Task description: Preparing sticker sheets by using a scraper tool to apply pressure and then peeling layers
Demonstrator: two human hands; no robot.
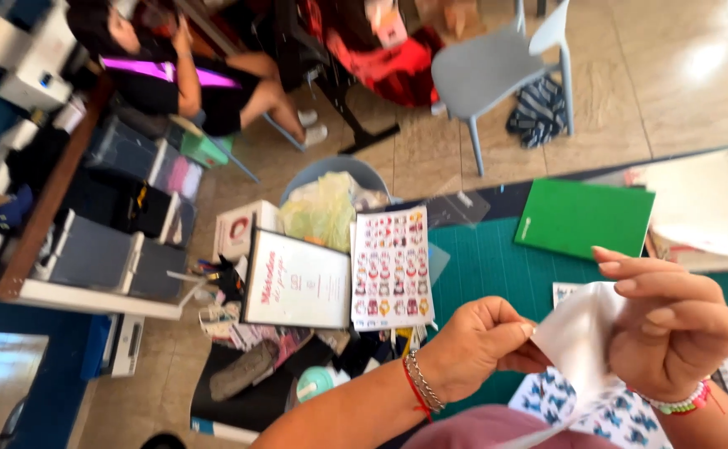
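Below, my left hand (pixel 480 345) and right hand (pixel 672 333) pinching white backing sheet (pixel 576 337), sticker sheet (pixel 391 268) beside green folder (pixel 582 218) on surface (pixel 489 266).

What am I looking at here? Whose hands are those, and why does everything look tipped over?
The picture comes from a small camera worn on a person's head, looking down, so the room looks tilted. The two hands at the bottom belong to that person. The left hand, with thin bracelets on its wrist, and the right hand, with a beaded bracelet, both pinch a thin white sheet. Below them lies a paper with a blue pattern. The surface is a dark green cutting mat. On it lie a sheet of small red and pink stickers and a flat green folder. Farther off, another person sits near a grey plastic chair.
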